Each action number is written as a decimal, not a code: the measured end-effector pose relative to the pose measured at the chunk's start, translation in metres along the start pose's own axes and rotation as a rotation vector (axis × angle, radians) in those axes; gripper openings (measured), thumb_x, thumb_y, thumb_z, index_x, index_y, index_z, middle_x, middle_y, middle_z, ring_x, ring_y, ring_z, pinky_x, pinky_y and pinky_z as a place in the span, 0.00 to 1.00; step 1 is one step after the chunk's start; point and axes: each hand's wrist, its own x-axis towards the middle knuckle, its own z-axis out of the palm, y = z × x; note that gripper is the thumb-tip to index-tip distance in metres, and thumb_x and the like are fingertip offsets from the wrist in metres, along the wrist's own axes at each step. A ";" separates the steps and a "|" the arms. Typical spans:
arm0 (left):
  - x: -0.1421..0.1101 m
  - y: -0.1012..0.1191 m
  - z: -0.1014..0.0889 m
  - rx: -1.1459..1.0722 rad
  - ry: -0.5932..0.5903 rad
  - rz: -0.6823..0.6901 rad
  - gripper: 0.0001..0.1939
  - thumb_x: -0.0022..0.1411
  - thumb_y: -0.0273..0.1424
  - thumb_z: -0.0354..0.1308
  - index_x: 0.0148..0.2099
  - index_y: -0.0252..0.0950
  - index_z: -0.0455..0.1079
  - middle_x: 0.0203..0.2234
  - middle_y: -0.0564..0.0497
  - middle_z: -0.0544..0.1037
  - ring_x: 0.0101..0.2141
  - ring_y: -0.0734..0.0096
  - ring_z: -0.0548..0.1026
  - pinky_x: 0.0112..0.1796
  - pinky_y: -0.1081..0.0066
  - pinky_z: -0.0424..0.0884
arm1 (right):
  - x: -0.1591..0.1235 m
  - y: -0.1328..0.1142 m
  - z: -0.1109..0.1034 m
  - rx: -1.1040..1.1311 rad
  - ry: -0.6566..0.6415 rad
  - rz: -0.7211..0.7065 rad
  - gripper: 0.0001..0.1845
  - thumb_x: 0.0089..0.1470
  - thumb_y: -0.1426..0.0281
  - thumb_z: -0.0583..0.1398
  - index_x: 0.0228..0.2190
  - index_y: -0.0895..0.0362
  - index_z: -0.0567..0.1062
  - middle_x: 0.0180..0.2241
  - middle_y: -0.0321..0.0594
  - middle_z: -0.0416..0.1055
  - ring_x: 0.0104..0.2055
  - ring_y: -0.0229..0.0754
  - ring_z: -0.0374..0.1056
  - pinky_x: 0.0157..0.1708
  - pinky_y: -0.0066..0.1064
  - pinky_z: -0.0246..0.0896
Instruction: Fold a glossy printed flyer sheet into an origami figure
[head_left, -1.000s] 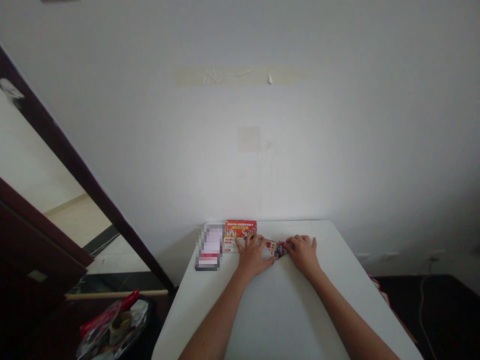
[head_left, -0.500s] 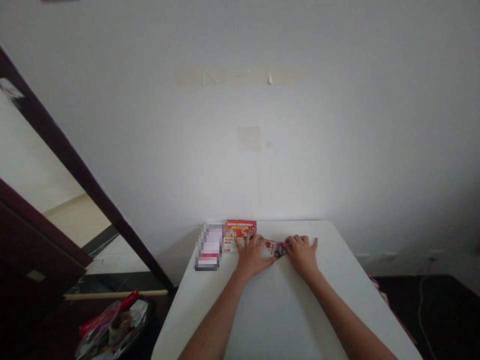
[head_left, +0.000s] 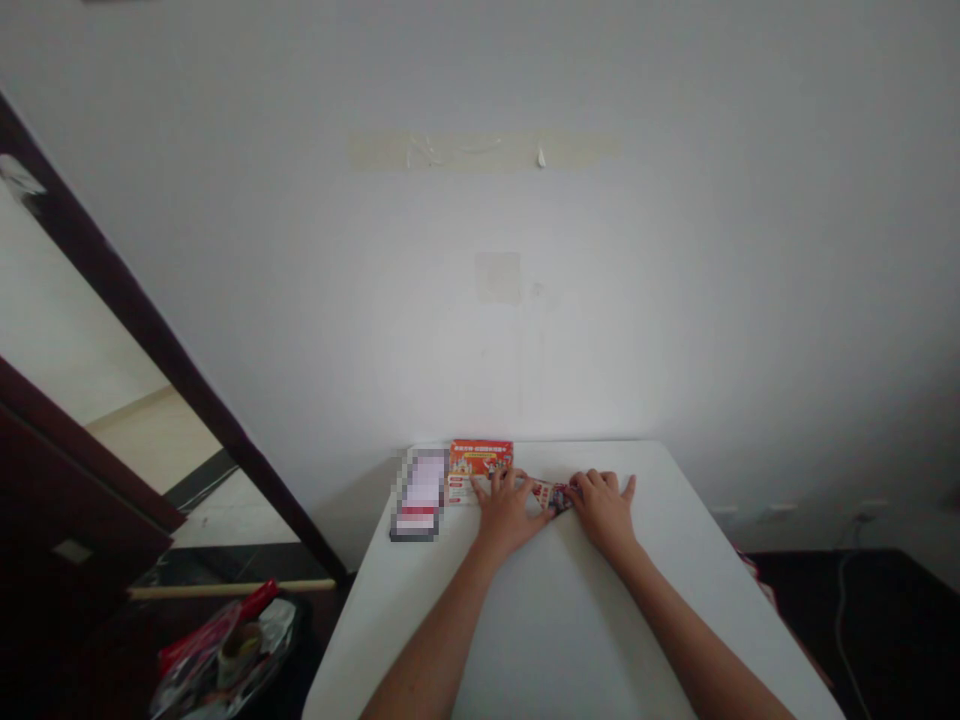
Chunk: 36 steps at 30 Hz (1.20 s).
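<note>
A small folded piece of printed paper (head_left: 545, 493), cream and red with a dark patterned part, lies on the white table (head_left: 555, 620) between my hands. My left hand (head_left: 506, 512) is open over its left end, fingers spread and thumb by the lower edge. At the right end, the bent fingers of my right hand (head_left: 604, 505) are closed on the paper; their tips are partly hidden. Beyond my left fingers lies a red and cream printed leaflet (head_left: 480, 458), partly covered by that hand.
A phone (head_left: 420, 495), pixelated, lies left of the leaflet. The far table edge meets a white wall (head_left: 600, 350). On the floor at left stands a bin (head_left: 281, 650) with plastic bags and a tape roll (head_left: 240, 645). A dark-framed mirror (head_left: 202, 400) leans at left.
Both hands stay at nearly the same spot. My left thumb has shifted slightly right along the folded paper, and less of the dark patterned part shows.
</note>
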 end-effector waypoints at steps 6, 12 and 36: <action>-0.001 0.000 0.000 -0.023 0.021 0.007 0.26 0.56 0.54 0.58 0.54 0.51 0.71 0.58 0.48 0.68 0.61 0.43 0.57 0.59 0.26 0.38 | 0.000 -0.002 -0.002 0.009 -0.002 0.007 0.14 0.65 0.61 0.51 0.40 0.49 0.75 0.42 0.43 0.73 0.50 0.53 0.62 0.58 0.75 0.30; -0.002 0.004 -0.002 -0.029 0.029 -0.006 0.25 0.56 0.54 0.58 0.53 0.52 0.72 0.57 0.49 0.69 0.61 0.43 0.57 0.60 0.28 0.36 | 0.000 -0.004 -0.003 -0.011 0.011 0.009 0.13 0.64 0.62 0.52 0.40 0.49 0.75 0.42 0.43 0.74 0.51 0.53 0.62 0.59 0.74 0.27; -0.003 0.006 0.006 -0.087 0.126 0.033 0.16 0.63 0.48 0.55 0.52 0.60 0.73 0.51 0.51 0.73 0.59 0.48 0.57 0.59 0.27 0.30 | 0.002 0.036 -0.005 0.304 0.002 -0.093 0.18 0.64 0.58 0.50 0.35 0.49 0.76 0.40 0.37 0.76 0.51 0.48 0.65 0.61 0.71 0.26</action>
